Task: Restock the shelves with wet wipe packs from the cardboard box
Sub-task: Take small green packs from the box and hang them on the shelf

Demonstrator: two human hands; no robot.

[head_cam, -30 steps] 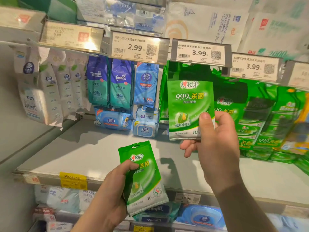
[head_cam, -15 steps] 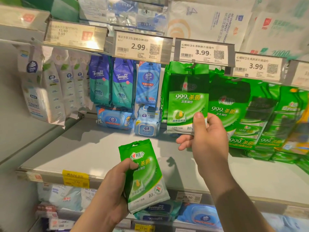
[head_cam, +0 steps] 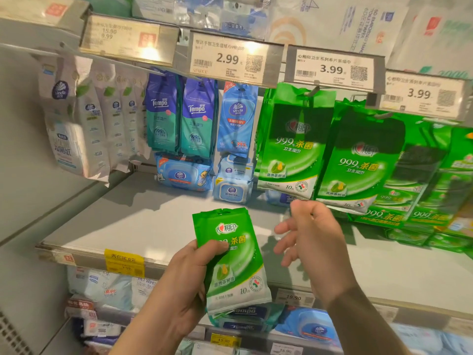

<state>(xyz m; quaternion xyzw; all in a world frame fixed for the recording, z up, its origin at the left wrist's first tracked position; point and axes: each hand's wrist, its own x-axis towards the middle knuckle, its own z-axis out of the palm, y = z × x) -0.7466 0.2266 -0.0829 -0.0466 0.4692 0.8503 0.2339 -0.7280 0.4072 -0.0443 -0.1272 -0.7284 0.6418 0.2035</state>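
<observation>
A green wet wipe pack (head_cam: 231, 254), a flat pouch of glossy film, is gripped by the left hand (head_cam: 189, 275) over the shelf (head_cam: 143, 226) edge, thumb pressed across its face. Several packs seem to be stacked there; being slick, one could be let slip from the stack. The right hand (head_cam: 311, 242) is held open and empty just below the hanging green packs (head_cam: 294, 149), where the small hook hole could be missed on the peg.

Bright overhead light, glare on price tags (head_cam: 133, 39), blurred wide-angle edges.
</observation>
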